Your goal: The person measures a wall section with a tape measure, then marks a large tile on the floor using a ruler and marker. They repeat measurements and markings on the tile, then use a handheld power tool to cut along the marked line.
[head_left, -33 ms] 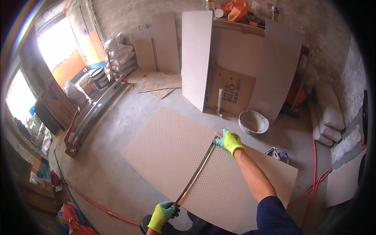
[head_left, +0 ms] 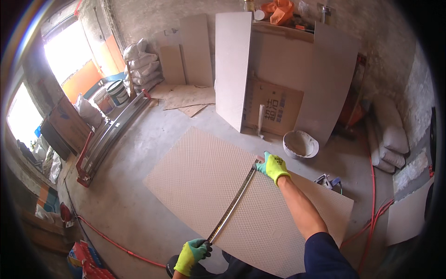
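We have the metal ruler spanning the large tile, which lies gridded side up, between and beyond our hands. They stand well apart: our left hand is closed around the ruler's near end, our right hand is at its far end, though we cannot tell how its fingers grip. We judge the ruler's placing nearly done; the tile looks whole, with no line or cut that we can make out.
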{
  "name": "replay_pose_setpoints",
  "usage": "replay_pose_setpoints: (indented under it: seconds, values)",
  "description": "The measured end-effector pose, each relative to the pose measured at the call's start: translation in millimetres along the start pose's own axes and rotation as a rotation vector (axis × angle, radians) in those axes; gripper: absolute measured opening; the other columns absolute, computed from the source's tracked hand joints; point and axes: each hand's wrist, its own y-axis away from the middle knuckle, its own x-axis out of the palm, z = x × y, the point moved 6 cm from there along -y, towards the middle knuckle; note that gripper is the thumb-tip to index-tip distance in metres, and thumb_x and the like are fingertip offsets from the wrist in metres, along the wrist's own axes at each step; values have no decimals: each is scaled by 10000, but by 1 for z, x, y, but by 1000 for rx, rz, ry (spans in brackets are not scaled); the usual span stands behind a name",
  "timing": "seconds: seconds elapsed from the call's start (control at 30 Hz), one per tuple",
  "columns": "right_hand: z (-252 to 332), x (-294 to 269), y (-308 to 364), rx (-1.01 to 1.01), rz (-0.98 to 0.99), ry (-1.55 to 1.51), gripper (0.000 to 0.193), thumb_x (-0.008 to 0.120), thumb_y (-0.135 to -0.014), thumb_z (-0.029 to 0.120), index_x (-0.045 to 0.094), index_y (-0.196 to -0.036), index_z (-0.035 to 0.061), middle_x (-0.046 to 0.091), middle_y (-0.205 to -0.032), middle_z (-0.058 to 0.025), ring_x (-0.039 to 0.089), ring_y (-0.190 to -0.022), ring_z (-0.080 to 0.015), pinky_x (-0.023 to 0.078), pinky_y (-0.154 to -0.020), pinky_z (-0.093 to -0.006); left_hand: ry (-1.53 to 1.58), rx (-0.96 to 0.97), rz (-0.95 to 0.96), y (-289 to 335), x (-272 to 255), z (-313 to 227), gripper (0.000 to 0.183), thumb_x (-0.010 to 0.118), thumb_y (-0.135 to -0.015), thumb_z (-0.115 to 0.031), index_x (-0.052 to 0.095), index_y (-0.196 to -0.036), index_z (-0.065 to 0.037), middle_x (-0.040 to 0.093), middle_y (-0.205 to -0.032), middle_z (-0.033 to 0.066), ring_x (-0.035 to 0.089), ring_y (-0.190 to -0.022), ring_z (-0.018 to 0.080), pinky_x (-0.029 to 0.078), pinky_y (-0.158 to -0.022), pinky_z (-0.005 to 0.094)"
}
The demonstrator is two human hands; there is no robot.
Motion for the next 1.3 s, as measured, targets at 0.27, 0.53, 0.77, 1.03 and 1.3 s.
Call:
replay_pose_setpoints:
  seconds: [0.27,0.53,0.77,1.03,1.3]
  values:
    - [1,-12,6,48,43,-154,480,726,-824,433,680,-1215,158,736,-1072,-94,693,-974,-283,518,-848,-396,54,34,25,-2,-18,1,371,466,-858,28,657,-1175,42,736,-906,115,695,-724,168,544,-631,276]
    - [1,-13,2,124,120,-192,533,739,-817,423,658,-1291,192,739,-1078,-83,697,-952,-252,517,-854,-361,23,50,57,-6,-15,0,393,432,-830,30,628,-1170,40,743,-965,127,712,-754,180,530,-587,260]
    - [-3,-9,-6,79,53,-235,555,783,-792,379,674,-1272,121,684,-734,-57,564,-526,-131,472,-581,-318,73,42,2,-5,-13,7,398,467,-829,19,624,-1194,51,741,-928,124,703,-698,176,517,-574,251]
    - [5,-10,-1,166,150,-299,487,739,-828,306,666,-1254,80,655,-693,-57,587,-553,-154,488,-575,-324,113,60,-9,-3,-9,4,365,476,-833,21,648,-1152,65,738,-904,132,699,-700,183,538,-597,272]
    - [9,-17,1,135,65,-203,425,737,-804,280,702,-1165,58,625,-619,-56,576,-523,-160,472,-562,-333,67,101,-84,-1,-5,-1,324,454,-820,31,659,-1066,86,723,-849,140,677,-639,186,533,-581,278]
